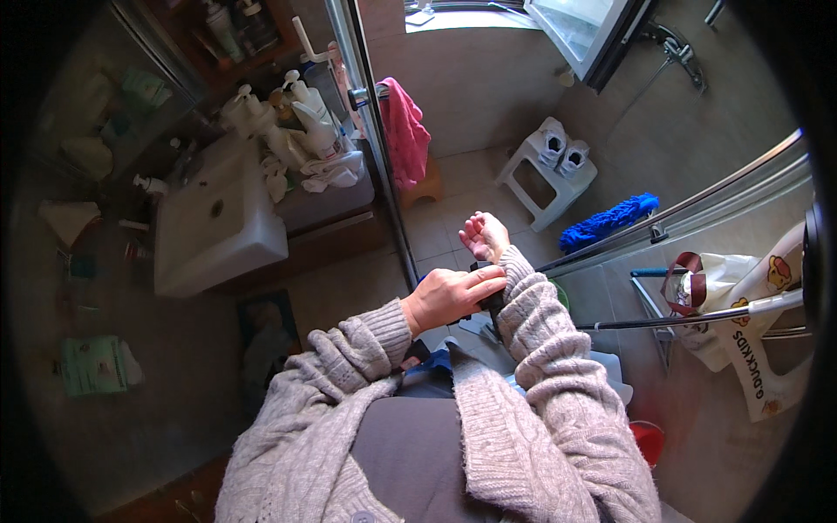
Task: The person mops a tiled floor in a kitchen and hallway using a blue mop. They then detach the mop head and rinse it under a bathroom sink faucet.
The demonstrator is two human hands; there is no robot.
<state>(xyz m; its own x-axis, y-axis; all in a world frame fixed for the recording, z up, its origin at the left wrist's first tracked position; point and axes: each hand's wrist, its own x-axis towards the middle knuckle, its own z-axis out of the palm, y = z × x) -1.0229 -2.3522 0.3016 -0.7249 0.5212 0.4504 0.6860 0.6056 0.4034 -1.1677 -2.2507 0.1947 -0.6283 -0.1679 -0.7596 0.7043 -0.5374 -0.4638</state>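
My left hand (448,297) reaches across to my right forearm, its fingers laid over a small black device (490,302) that seems strapped at the sweater cuff. Much of the device is covered by those fingers. Beyond it, my right hand (485,236) is turned palm up with loosely curled fingers and holds nothing. Both arms wear a beige knit cardigan (549,353) with bunched sleeves. Below my hands, a blue and white item (431,366) is partly hidden by the cardigan.
A white basin (216,229) and several pump bottles (294,118) stand left. A metal door frame (379,144) holds a pink towel (403,134). Ahead, a white stool (546,170) carries white shoes (563,155). A blue chenille mop head (608,222) and hanging bags (726,294) are right.
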